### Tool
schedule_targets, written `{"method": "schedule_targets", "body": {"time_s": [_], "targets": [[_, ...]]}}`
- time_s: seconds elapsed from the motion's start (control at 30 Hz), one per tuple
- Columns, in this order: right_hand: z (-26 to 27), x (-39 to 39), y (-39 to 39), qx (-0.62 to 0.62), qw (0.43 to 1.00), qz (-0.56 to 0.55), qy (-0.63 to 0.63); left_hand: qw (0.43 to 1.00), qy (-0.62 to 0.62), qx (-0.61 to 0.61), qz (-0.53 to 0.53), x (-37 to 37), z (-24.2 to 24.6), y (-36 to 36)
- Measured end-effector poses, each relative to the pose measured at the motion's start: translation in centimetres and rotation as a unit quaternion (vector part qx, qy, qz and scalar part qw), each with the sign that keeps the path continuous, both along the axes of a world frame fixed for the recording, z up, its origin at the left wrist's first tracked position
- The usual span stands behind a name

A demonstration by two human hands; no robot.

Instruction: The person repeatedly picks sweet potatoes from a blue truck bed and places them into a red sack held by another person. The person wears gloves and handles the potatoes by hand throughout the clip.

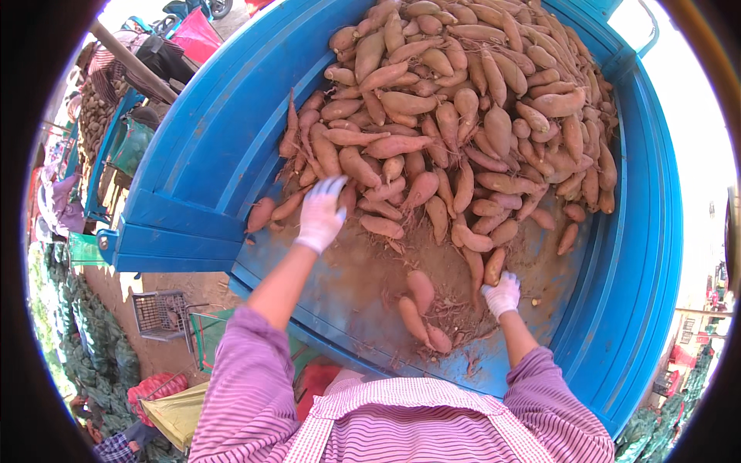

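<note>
A big heap of sweet potatoes with thin roots fills the far part of a blue metal truck bed. My left hand, in a whitish glove with bluish fingertips, is slightly blurred at the near left edge of the heap; its fingers are spread, and nothing shows held in it. At the near right side, my right hand, gloved alike, has its fingers at the lower end of a small sweet potato. Between the hands, several loose sweet potatoes lie among root bits and soil on the bed floor.
Blue side walls rise left and right of the bed. On the ground at left stand a grey plastic crate and a green-sided frame, with a red mesh sack below. Other people are at the left, one bending by another load.
</note>
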State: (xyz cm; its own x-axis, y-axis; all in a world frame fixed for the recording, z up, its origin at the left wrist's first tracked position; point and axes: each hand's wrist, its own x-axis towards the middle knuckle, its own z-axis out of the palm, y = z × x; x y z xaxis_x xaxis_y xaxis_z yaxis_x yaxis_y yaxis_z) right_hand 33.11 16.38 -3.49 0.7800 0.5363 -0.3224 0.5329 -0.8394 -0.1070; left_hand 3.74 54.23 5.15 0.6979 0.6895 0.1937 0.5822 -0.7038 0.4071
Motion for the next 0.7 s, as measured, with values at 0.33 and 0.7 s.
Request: {"method": "schedule_targets", "body": {"time_s": [0.33,0.7], "targets": [[0.5,-5.9,-2.7,0.071,0.987,0.016,0.142,0.992,0.115,0.025,-0.050,5.2,-1.7,1.3],[14.9,-17.5,6.4,0.252,0.847,0.241,0.402,0.371,-0.492,-0.777,0.130,-10.3,1.7,-25.5]]}}
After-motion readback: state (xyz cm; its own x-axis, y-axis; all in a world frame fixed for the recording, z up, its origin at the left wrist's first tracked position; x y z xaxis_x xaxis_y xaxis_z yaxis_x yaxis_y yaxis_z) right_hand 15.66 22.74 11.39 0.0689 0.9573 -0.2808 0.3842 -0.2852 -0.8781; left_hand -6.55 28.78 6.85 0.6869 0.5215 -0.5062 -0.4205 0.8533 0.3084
